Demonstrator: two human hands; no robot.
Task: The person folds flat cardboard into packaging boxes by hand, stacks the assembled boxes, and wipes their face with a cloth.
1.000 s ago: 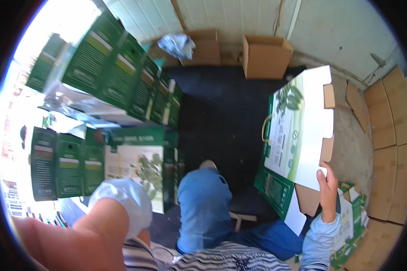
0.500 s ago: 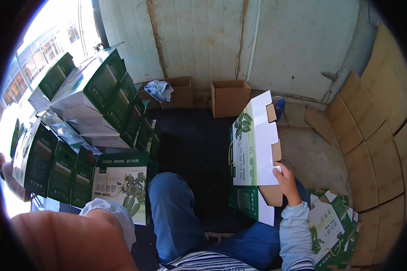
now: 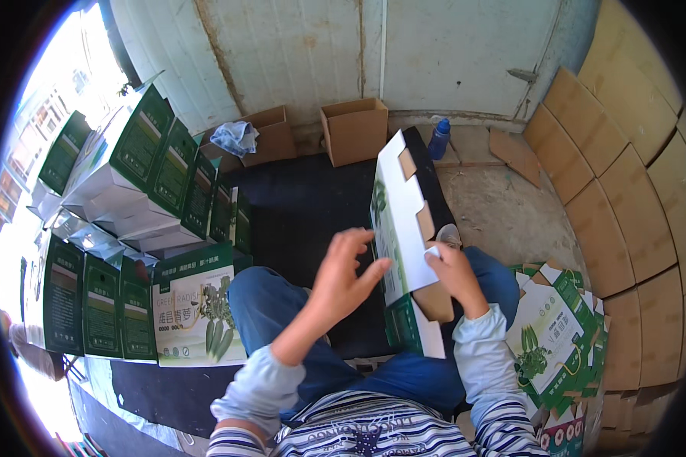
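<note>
A partly folded cardboard carton (image 3: 404, 228), white and green with printed radishes, stands tilted between my knees. Its notched white flap faces right, with brown cardboard tabs showing. My right hand (image 3: 457, 276) is closed on the carton's right edge, the thumb over the white flap; something small and white sits at the thumb tip. My left hand (image 3: 347, 270) is at the carton's printed left face, thumb and fingers apart, holding nothing. Whether its fingertips touch the carton I cannot tell.
Folded green-and-white cartons (image 3: 156, 160) are stacked at left. Flattened cartons (image 3: 545, 335) lie by my right knee. Brown boxes (image 3: 633, 206) line the right side. Near the back wall are an open brown box (image 3: 354, 129), a blue cloth (image 3: 236, 139) and a blue bottle (image 3: 439, 139).
My left hand has swung from the lower left across to the carton's left face. My right hand keeps its hold on the carton. The whole view has shifted.
</note>
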